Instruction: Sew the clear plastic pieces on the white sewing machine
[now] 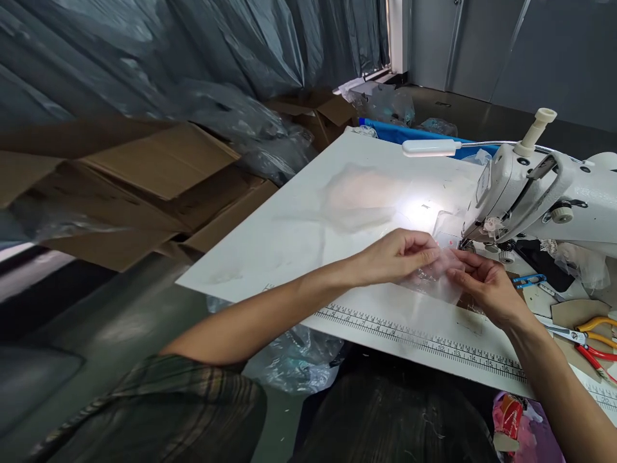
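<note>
Between my two hands is a piece of thin, sheer pale fabric [441,273], just in front of the sewing machine's needle area. My left hand [409,256] pinches its left side, thumb against the fingers. From the right, my right hand [484,283] grips the other side near the needle, its fingertips partly covered by the cloth. The white sewing machine [506,186] stands right behind the fabric. A small lamp [429,148] on a bendable neck throws a bright spot on the white table [299,238] beside it.
A printed ruler [419,337] runs along the table's front edge. At the right lie blue thread snips [529,281], orange-handled scissors [576,334], red-handled pliers [595,360] and a black phone-like object [549,265]. Cardboard boxes [164,161] and clear plastic bags [270,141] stand at the left.
</note>
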The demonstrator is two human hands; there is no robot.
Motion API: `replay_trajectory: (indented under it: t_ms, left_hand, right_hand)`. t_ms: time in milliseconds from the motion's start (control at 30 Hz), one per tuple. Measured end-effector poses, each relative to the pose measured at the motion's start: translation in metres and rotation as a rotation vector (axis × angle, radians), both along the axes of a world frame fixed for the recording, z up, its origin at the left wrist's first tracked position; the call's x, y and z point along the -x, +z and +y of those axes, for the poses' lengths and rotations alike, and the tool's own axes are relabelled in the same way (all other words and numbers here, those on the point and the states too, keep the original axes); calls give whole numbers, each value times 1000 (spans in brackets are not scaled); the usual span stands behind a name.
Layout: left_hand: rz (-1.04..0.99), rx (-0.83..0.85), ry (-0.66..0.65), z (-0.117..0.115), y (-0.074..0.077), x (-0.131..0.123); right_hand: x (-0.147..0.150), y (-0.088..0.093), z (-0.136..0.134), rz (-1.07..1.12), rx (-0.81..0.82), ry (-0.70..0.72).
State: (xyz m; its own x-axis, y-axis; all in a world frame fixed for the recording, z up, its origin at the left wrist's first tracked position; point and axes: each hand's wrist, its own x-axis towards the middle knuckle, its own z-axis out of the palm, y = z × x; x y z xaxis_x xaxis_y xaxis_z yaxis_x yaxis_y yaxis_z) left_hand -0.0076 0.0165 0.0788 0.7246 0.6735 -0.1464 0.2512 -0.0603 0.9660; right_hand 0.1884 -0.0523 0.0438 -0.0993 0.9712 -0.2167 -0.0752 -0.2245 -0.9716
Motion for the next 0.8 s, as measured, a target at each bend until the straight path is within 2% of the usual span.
replay_trajectory:
  t_ms: [100, 167, 267, 367, 533, 667, 800]
  left_hand:
    - [36, -169, 147, 10, -4, 3]
    - [39, -110, 151, 16, -8, 6]
    - [32, 67, 130, 21, -13, 9]
    - [41, 112, 154, 28, -17, 11]
    - [128, 40, 180, 43, -30, 7]
    - [197, -34, 196, 48, -40, 2]
    - [221, -191, 212, 44, -44, 5]
  right_hand:
    - [-2, 3, 5, 33, 127, 61]
    - [-5, 6, 7, 37, 166, 123]
    - [-13, 10, 6, -12, 190, 281]
    - [-21, 7, 4, -146, 205, 371]
    - [-33, -12, 6, -450, 17, 91]
    - [-34, -22, 5, -756, -181, 76]
    - [-28, -28, -1, -987, -354, 58]
